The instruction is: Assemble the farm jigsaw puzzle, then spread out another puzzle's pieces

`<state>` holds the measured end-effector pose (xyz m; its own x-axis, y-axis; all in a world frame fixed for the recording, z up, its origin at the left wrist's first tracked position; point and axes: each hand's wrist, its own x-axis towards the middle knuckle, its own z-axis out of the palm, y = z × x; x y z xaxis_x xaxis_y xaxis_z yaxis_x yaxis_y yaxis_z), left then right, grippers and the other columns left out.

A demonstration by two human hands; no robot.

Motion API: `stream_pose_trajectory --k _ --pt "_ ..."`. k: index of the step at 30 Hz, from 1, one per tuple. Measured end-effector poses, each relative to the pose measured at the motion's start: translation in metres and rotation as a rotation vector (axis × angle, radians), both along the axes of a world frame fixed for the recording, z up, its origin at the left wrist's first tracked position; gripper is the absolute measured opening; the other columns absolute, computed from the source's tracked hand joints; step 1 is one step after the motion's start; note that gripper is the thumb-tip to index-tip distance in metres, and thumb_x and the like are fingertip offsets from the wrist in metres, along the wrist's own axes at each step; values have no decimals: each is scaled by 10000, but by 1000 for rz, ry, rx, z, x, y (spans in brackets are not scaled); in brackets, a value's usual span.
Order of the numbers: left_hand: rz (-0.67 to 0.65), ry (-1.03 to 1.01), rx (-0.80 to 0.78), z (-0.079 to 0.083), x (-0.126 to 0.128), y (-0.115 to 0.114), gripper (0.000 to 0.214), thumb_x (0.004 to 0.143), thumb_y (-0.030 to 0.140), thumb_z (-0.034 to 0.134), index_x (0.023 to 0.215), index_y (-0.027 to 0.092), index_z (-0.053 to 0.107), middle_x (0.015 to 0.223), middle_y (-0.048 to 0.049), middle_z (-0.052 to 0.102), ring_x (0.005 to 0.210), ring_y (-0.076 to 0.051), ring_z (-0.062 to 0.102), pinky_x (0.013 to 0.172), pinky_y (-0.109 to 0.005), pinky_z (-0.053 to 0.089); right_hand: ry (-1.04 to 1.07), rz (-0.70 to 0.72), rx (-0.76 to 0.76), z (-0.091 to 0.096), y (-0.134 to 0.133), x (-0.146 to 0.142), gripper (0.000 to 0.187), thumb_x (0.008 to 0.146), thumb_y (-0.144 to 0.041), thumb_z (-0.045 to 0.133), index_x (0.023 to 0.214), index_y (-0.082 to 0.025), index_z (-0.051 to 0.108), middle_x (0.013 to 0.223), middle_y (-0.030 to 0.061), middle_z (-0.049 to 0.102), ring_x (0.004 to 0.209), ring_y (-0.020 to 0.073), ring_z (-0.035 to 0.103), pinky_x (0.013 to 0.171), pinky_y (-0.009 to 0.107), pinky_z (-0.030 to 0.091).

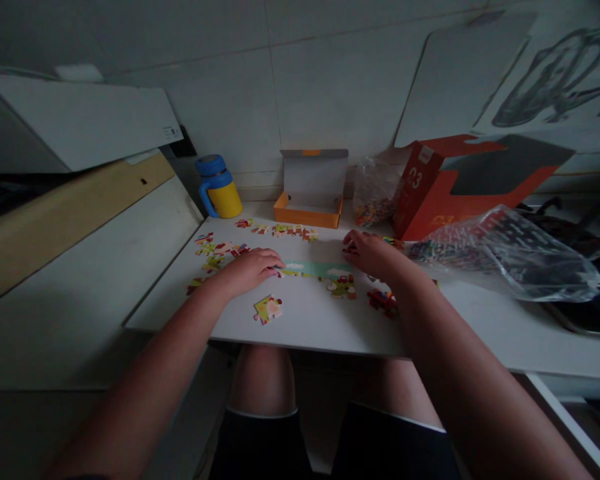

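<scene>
Bare forearms stretch over a flat white tabletop. Towards its back, a tall red-orange cardboard box stands right of a small lidded orange cardboard box. The left hand, fingers extended, is at the left end of a blue-and-green cardboard jigsaw strip; the right hand curls by its right end. Whether either pinches a piece, I cannot tell. Nearer the edge lies one loose yellow-green jigsaw piece.

Dark shorts at 6 o'clock, thin white edging on both leg hems, knees bare, forearms, left hand and right hand likewise.
</scene>
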<state>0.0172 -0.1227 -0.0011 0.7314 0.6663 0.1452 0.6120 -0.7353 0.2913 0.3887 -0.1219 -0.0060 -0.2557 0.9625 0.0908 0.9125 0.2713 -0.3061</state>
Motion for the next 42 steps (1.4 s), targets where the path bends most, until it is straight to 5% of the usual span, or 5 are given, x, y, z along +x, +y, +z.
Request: stream_pose_trajectory --k 15,25,31,37,42 --pt "69 9 44 -3 12 14 311 1021 174 550 1226 211 781 1289 -101 744 1212 -258 686 1145 -443 521 459 -191 188 8 9 13 261 866 -213 704 1124 -195 728 1019 66 773 843 195 702 759 293 499" --pt "55 -55 59 -10 28 36 319 1006 135 538 1198 229 774 1262 -83 757 1219 -245 685 1164 -460 516 163 -475 183 10 4 29 283 917 -189 581 1122 -189 776 1011 130 799 869 267 714 746 336 479" --pt "35 -160 99 -13 42 36 262 999 138 578 1157 221 769 1264 -96 761 1245 -255 675 1164 -478 514 -49 -425 231 11 -3 20 329 942 -196 580 1235 -149 723 1197 211 733 1052 342 690 900 415 505" --pt "282 -223 270 21 21 -2 202 1071 281 559 1077 205 746 1146 -97 775 1130 -273 703 1080 -465 536 -36 -278 266 9 -4 12 258 954 -211 583 1169 -184 722 1201 178 730 1147 341 648 1033 464 461" --pt "418 -117 64 26 0 -78 189 1022 401 664 997 231 744 1060 -74 764 1022 -282 723 966 -453 573 -7 -250 293 9 -3 12 234 965 -216 537 1093 -183 729 1123 169 757 1119 344 646 998 467 458"
